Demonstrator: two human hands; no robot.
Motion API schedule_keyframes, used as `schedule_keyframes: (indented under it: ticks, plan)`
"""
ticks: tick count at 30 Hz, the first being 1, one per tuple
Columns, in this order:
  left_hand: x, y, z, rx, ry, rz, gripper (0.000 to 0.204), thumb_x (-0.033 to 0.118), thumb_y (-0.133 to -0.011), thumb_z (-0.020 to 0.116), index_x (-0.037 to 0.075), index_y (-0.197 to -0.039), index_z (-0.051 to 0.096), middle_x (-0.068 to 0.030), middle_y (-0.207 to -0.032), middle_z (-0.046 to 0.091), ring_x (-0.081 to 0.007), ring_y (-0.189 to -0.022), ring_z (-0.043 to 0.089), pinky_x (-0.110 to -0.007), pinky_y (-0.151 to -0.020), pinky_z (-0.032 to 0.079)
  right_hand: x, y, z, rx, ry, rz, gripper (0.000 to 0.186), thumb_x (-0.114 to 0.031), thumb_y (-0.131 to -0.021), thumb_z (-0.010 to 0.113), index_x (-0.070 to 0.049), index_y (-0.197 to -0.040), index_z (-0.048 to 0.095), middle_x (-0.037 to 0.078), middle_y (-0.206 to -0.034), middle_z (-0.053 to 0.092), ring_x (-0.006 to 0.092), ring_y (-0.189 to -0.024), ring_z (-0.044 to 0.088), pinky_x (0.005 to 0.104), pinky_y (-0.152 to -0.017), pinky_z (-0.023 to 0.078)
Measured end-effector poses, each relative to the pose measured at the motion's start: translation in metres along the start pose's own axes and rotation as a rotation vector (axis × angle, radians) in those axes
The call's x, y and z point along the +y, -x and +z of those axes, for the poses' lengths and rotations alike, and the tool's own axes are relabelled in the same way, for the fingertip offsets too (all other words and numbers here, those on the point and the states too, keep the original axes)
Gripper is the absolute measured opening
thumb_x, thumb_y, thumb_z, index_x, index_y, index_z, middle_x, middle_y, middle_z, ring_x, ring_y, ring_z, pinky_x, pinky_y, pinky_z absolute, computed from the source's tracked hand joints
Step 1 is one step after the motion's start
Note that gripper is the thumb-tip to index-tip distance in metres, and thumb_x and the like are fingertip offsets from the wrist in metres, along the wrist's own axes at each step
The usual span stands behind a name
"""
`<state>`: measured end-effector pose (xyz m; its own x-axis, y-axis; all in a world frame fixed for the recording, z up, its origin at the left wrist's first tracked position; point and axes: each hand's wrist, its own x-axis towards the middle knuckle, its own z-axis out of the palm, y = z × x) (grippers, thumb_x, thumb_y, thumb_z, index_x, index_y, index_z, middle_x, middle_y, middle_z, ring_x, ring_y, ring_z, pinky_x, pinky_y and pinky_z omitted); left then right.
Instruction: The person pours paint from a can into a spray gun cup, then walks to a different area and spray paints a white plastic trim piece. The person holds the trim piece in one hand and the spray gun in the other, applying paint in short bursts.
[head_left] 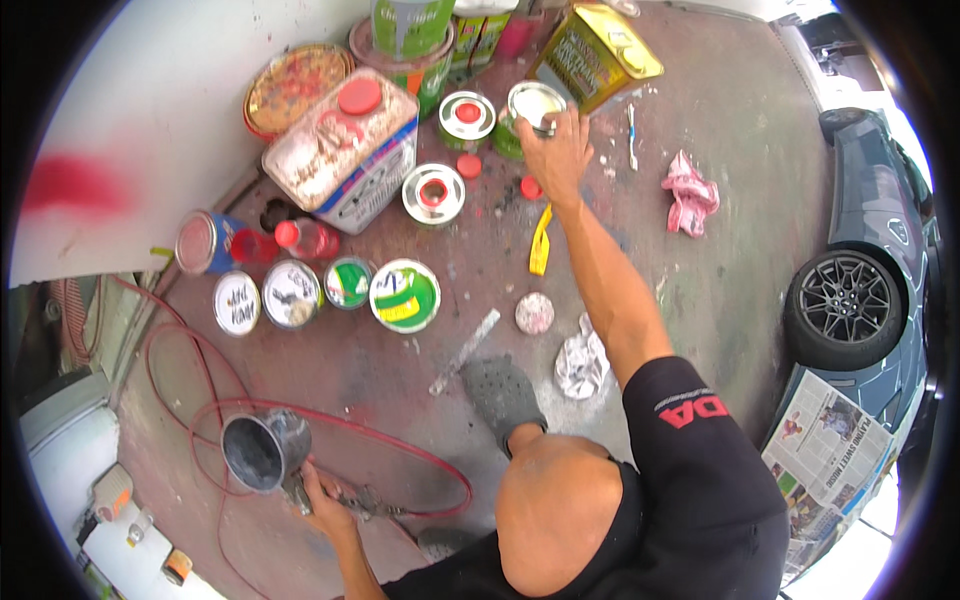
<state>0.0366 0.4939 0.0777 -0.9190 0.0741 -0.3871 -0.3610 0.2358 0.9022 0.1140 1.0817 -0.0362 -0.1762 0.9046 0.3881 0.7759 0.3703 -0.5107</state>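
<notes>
My left hand (326, 508) is wrapped round a metal spray gun (297, 490), held low at the left. Its grey cup (264, 452) is uncapped, so I look into its dark inside. At the far middle my right hand (556, 152) has its fingers closed at the near right rim of a green tin (506, 140) with a silver top. The fingertips are partly hidden there. Beside that tin stands a similar green tin (467, 118) with a red cap. Nearer, another silver-topped tin (433, 195) shows a red-ringed opening. Loose red caps (531, 187) lie on the floor.
A big yellow can (597, 62) and a paint-stained tub (345, 145) stand at the back. Several lidded tins (404, 296) line the left. A red hose (440, 455) coils across the floor. Cloths (690, 193), a stick (465, 352) and a car wheel (846, 308) are rightward.
</notes>
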Motion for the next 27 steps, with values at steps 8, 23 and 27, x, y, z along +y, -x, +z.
schedule_keyframes:
  ticks: [8, 23, 27]
  plan:
    - [-0.001, 0.018, -0.001, 0.001, -0.090, 0.036, 0.030, 0.021, -0.108, 0.069, 0.005, -0.086, 0.057, 0.0008, -0.062, 0.047, -0.0096, -0.054, 0.045, -0.028, -0.053, 0.033, 0.016, 0.067, -0.067, -0.029, -0.109, -0.116, 0.070, -0.055, -0.092, 0.083, -0.006, -0.140, 0.068, 0.037, -0.165, 0.041, 0.0507, -0.155, 0.041, 0.0573, -0.124, 0.037]
    - [-0.047, 0.025, -0.034, -0.008, -0.201, 0.128, 0.017, 0.016, -0.105, 0.069, 0.002, -0.096, 0.068, 0.0043, -0.061, 0.045, -0.0069, -0.052, 0.040, -0.028, -0.051, 0.029, 0.072, 0.061, -0.009, -0.457, 0.294, -0.259, 0.065, -0.029, -0.088, 0.079, -0.006, -0.147, 0.063, 0.023, -0.135, 0.071, 0.0449, -0.120, 0.067, 0.0533, -0.104, 0.053]
    - [-0.018, 0.026, -0.036, 0.036, -0.112, -0.059, 0.016, 0.008, -0.103, 0.068, 0.003, -0.089, 0.063, 0.0012, -0.075, 0.057, -0.0094, -0.061, 0.050, -0.029, -0.054, 0.035, 0.055, 0.047, -0.010, -0.621, 0.288, -0.261, 0.057, -0.031, -0.087, 0.078, -0.007, -0.138, 0.072, 0.027, -0.121, 0.075, 0.0452, -0.113, 0.070, 0.0546, -0.103, 0.054]
